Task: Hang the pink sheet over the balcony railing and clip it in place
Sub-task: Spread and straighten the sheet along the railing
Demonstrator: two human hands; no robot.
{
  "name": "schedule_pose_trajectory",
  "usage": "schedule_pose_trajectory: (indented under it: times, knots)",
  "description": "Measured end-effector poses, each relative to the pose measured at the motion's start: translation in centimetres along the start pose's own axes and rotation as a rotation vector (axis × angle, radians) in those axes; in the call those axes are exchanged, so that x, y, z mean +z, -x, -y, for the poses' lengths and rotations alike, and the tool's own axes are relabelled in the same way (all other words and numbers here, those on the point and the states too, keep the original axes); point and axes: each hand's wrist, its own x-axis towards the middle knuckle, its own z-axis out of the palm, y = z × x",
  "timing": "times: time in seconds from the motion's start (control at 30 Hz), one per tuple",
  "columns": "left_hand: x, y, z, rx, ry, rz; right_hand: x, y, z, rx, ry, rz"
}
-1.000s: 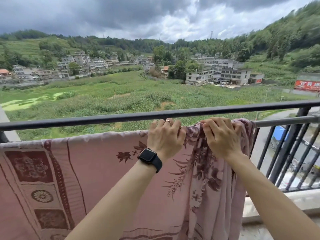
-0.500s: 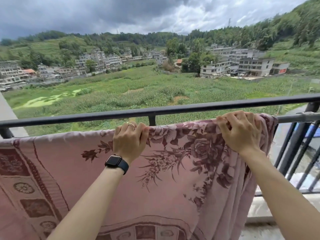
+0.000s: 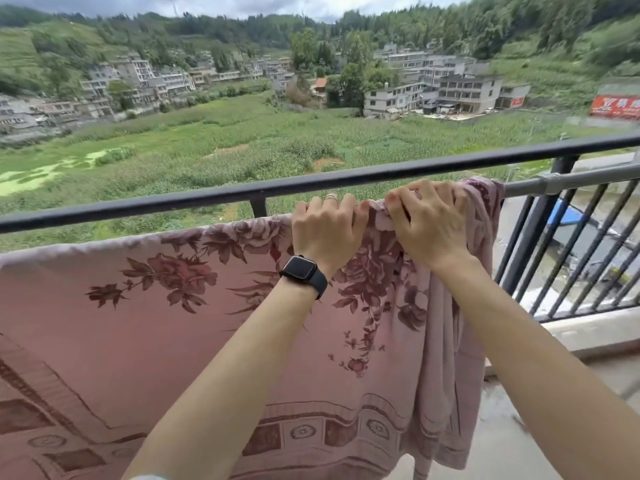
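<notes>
1. Pink sheet [image 3: 145, 327], printed with dark red roses and a patterned border; draped over a lower bar that it hides, just beneath the dark top rail [image 3: 173, 202]. It spreads flat away to the left of the hands and hangs bunched in folds below and to the right of them.
2. Left hand [image 3: 327, 233]: fingers curled over the sheet's top edge, closed on the cloth; a ring [image 3: 330, 197] on one finger, a black watch [image 3: 304, 273] on the wrist.
3. Right hand [image 3: 429, 223]: just beside the left hand, nearly touching it; fingers bent down and closed on a gathered ridge of the sheet at its top edge.
4. Grey pipe [image 3: 571, 180]: runs out to the right from under the bunched end of the sheet, past the right hand.
5. Black post [image 3: 540, 223] and upright bars, right of the grip, beyond the sheet's hanging end.
6. Concrete ledge [image 3: 588, 330], low and to the right of the right forearm.
7. Green field [image 3: 242, 147], buildings and wooded hills, far beyond the rail.
</notes>
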Motion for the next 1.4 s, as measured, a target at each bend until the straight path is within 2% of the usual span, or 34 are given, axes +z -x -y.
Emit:
schedule_pose_trajectory:
  times: [0.13, 0.3, 0.53, 0.63, 0.73, 0.8, 0.87, 0.97, 1.03, 1.1, 1.17, 1.23, 1.27, 1.33, 1.4]
  knots:
    - [0.6, -0.3, 1.4, 0.025, -0.009, -0.111, -0.5, -0.7, -4.0, -0.049, -0.017, 0.012]
    - [0.5, -0.6, 0.6, -0.043, -0.003, -0.109, -1.4, -1.9, -13.3, -0.026, 0.037, -0.012]
    - [0.3, -0.7, 0.3, -0.172, -0.053, -0.049, -1.7, -2.2, -17.5, -0.146, -0.084, -0.134]
    - [-1.0, -0.3, 0.7, -0.279, -0.071, 0.027, -2.3, -2.4, -21.5, 0.026, -0.151, -0.122]
    - [-2.0, -1.2, -1.6, -0.365, -0.074, 0.088, -2.0, -2.7, -22.6, 0.051, -0.181, -0.05]
    - [-1.8, -1.9, -4.8, -0.339, -0.07, 0.073, -1.8, -2.6, -22.1, 0.057, -0.219, -0.04]
    - [-1.0, -2.7, -8.8, -0.258, -0.041, 0.08, -1.6, -1.8, -21.7, 0.096, -0.273, -0.111]
    - [0.7, -3.8, -14.6, -0.15, 0.02, 0.103, -2.0, 0.8, -20.9, 0.26, -0.398, -0.304]
    - [2.2, -3.9, -17.3, -0.148, 0.001, 0.095, -2.4, 2.8, -20.6, 0.358, -0.592, -0.213]
    - [3.0, -3.8, -18.3, -0.186, -0.026, 0.075, -3.0, 3.6, -20.6, 0.417, -0.799, 0.009]
    - [3.3, -3.8, -18.1, -0.192, -0.028, 0.073, -3.7, 3.1, -21.4, 0.288, -0.738, 0.078]
    - [3.3, -3.8, -17.5, -0.159, -0.035, 0.073, -5.0, 1.5, -22.6, 0.157, -0.564, -0.014]
    - [3.2, -3.8, -17.1, -0.15, -0.043, 0.07, -5.7, 0.4, -23.5, 0.16, -0.527, -0.061]
    - [3.0, -3.7, -16.5, -0.151, -0.063, 0.065, -7.1, -2.0, -26.4, 0.282, -0.543, -0.124]
    - [2.8, -3.6, -16.3, -0.16, -0.08, 0.074, -8.2, -3.5, -30.1, 0.49, -0.56, -0.145]
